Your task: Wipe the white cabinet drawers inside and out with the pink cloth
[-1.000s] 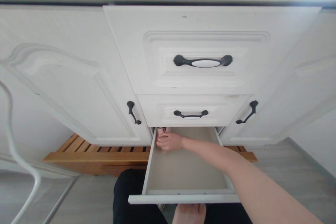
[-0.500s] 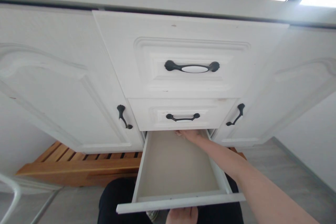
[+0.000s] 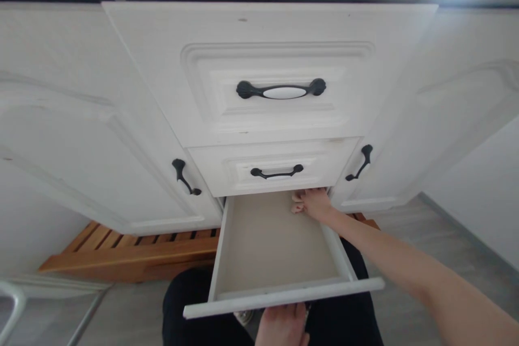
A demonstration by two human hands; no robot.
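Note:
The bottom drawer (image 3: pixel 279 248) of a white cabinet is pulled out over my lap, and its pale inside holds no loose object that I can see. My left hand (image 3: pixel 281 327) is at the outer side of the drawer front (image 3: pixel 227 307), fingers closed around its handle, which is mostly hidden. My right hand (image 3: pixel 313 203) reaches into the back right of the drawer, just below the middle drawer (image 3: pixel 279 154). Its fingers are curled; whatever they may hold is hidden.
Above is a shut top drawer (image 3: pixel 279 27) with a black-and-white handle (image 3: pixel 281 90). Cabinet doors with dark handles (image 3: pixel 185 177) flank the drawers. A slatted wooden bench (image 3: pixel 133 262) stands low at the left, beside a white metal frame (image 3: pixel 15 308). Grey floor (image 3: pixel 405 238) shows at right.
My right hand has moved right along the back of the drawer, and more of it shows. My left hand stays at the drawer front. The view has tilted down slightly.

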